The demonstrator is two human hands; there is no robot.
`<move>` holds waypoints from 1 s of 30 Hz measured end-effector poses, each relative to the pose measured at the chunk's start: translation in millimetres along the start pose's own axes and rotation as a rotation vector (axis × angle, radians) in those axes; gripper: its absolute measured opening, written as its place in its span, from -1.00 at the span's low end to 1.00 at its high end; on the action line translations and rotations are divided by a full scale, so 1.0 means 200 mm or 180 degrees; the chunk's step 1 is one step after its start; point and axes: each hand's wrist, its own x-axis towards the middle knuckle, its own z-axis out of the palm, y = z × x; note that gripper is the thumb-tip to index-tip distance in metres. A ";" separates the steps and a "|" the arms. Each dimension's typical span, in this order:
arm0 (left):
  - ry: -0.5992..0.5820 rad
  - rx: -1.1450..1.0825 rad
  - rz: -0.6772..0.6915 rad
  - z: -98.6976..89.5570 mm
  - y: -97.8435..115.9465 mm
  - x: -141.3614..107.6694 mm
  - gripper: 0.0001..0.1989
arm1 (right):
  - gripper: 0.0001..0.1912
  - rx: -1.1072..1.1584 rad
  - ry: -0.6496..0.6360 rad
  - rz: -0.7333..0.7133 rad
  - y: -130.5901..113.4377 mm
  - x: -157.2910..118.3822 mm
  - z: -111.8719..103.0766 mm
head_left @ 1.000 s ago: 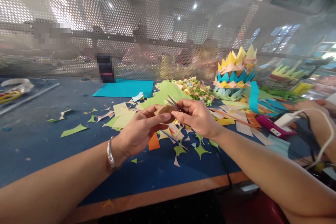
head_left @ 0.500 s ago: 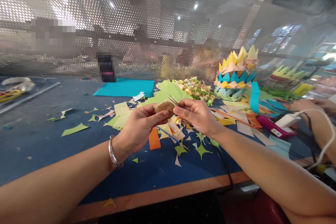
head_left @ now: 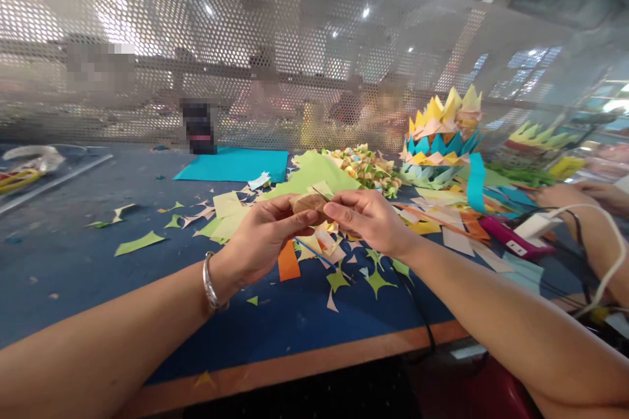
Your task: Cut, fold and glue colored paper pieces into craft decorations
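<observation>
My left hand (head_left: 268, 229), with a silver bangle at the wrist, is closed on the left side of a brown, rounded piece (head_left: 308, 203) that looks like card or paper. Its thumb lies across the front. My right hand (head_left: 366, 217) is pinched at the right edge of the same piece. Thin, dark points of what look like tweezers (head_left: 319, 192) stick out from its fingertips over the top of the brown piece; the rest is covered by the fingers. Both hands hover over paper scraps (head_left: 329, 245) on the blue table mat (head_left: 230, 327).
Behind my hands lie green paper (head_left: 319, 170), a blue sheet (head_left: 246, 162) and a heap of small folded paper pieces (head_left: 366, 167). Stacked paper crowns (head_left: 442, 137) stand at right. A magenta power bank (head_left: 515, 239) with cable lies near another person's arm (head_left: 594, 236).
The tweezer prongs stood out above the brown piece before; now they show less and lie lower against it. My right fingers have shifted slightly. My left hand stays nearly still.
</observation>
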 end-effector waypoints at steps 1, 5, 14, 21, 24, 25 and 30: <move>-0.0026 -0.0028 -0.0007 0.00 0.00 0.00 -0.84 | -0.64 -0.0021 -0.0003 -0.0009 0.00 0.00 0.00; -0.0086 -0.0092 -0.0058 0.00 0.01 0.00 -0.82 | -0.65 -0.0070 -0.0019 -0.0039 -0.01 -0.01 0.00; -0.0123 -0.0133 -0.0111 -0.01 0.02 -0.01 -0.78 | -0.66 0.0062 -0.0049 -0.0022 -0.02 -0.01 0.00; -0.0043 -0.0143 -0.0172 -0.01 0.02 -0.01 -0.76 | -0.63 0.0284 -0.0144 0.0057 -0.02 -0.01 0.00; -0.0033 -0.0138 -0.0180 0.00 0.02 -0.01 -0.76 | -0.59 0.0326 -0.0141 0.0062 -0.02 0.00 0.00; -0.0038 -0.0134 -0.0178 0.00 0.02 -0.01 -0.77 | -0.59 0.0323 -0.0141 0.0068 -0.02 0.00 0.00; -0.0034 -0.0123 -0.0194 -0.01 0.01 -0.01 -0.77 | -0.57 0.0192 -0.0122 0.0066 -0.03 -0.01 -0.01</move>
